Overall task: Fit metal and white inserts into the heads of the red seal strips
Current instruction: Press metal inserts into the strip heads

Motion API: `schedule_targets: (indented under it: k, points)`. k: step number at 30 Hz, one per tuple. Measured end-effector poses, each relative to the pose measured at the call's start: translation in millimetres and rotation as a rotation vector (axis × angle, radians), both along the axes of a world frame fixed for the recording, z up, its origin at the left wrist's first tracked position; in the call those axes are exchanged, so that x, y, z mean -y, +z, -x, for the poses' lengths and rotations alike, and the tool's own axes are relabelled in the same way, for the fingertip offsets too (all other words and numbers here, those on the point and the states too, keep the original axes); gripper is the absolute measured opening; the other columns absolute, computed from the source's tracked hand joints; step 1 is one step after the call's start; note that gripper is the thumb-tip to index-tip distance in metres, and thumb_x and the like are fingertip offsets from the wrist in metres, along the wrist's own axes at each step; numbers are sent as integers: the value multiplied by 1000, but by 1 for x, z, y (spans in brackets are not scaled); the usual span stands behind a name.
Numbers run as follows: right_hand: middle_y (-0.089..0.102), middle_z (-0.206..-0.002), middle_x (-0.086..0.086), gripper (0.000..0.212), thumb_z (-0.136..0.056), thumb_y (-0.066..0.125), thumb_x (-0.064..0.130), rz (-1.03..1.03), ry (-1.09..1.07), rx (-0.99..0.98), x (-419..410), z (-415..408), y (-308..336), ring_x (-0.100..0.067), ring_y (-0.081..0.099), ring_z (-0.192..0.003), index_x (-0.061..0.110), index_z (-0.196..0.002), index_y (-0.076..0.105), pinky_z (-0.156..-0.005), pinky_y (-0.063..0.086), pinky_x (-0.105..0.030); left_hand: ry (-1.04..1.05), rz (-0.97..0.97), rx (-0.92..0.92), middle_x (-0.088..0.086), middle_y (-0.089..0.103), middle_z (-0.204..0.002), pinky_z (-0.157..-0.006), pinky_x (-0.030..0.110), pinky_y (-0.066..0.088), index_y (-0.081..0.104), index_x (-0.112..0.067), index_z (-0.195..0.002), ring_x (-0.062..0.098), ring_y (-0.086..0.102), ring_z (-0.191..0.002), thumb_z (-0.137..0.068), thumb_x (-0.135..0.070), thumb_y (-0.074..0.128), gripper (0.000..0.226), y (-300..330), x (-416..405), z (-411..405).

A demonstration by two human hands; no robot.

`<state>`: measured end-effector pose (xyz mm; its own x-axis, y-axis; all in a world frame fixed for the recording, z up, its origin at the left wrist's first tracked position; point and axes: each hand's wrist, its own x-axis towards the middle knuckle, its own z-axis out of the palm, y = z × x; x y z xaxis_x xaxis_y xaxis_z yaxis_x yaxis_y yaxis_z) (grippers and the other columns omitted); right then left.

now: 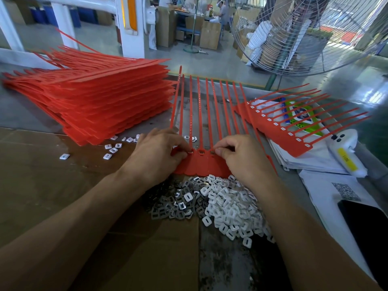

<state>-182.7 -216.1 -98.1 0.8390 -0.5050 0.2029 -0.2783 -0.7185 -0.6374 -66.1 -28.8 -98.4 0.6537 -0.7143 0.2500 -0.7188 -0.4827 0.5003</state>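
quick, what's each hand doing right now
Left hand: fingertips pinched at a head of the red seal strip sheet; insert not visible.
Right hand: pinched at another head, likewise.

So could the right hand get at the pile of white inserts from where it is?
Probably yes: the right hand sits at the strip heads, and the white inserts lie uncovered just below its wrist, with nothing between them.

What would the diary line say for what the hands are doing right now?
left hand pinching at strip head | right hand pinching at strip head | red strip sheet flat on bench | insert pile near side
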Motion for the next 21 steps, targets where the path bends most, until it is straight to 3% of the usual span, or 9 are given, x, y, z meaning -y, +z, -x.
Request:
schedule_targets:
  k: [7, 14, 18, 21]
  points:
    - [72, -111, 14, 21, -100, 66, 14, 56, 59, -30, 1, 8, 3, 4, 60, -96, 28, -106, 80, -77, 37, -1, -3, -2, -13, -14, 58, -132, -112, 51, 29, 71, -44, -105, 14, 43, -130, -95, -35, 67, 15, 0, -1, 0]
    - [61, -101, 14, 25, -100, 64, 12, 146, 86, -73, -1, 8, 3, -5, 60, -99, 27, -112, 80, -79, 37, -5, 0, 4, -17, -13, 59, -132, -112, 51, 29, 71, -44, -104, 14, 43, -131, -94, -34, 68, 15, -1, -1, 0]
    - [72, -116, 13, 24, -101, 63, 13, 69, 63, -31, 0, 13, 6, 16, 55, -86, 26, -113, 79, -73, 38, 6, 0, 7, -23, -14, 58, -133, -113, 50, 29, 71, -44, -104, 13, 42, -132, -94, -34, 68, 15, 0, -1, 0]
    - [72, -115, 10, 24, -101, 63, 13, 115, 68, -61, -1, 14, 8, 9, 55, -83, 25, -111, 80, -72, 36, 6, -3, 3, -24, -13, 58, -134, -112, 50, 30, 70, -45, -104, 13, 43, -131, -94, -34, 68, 15, 0, -1, 1]
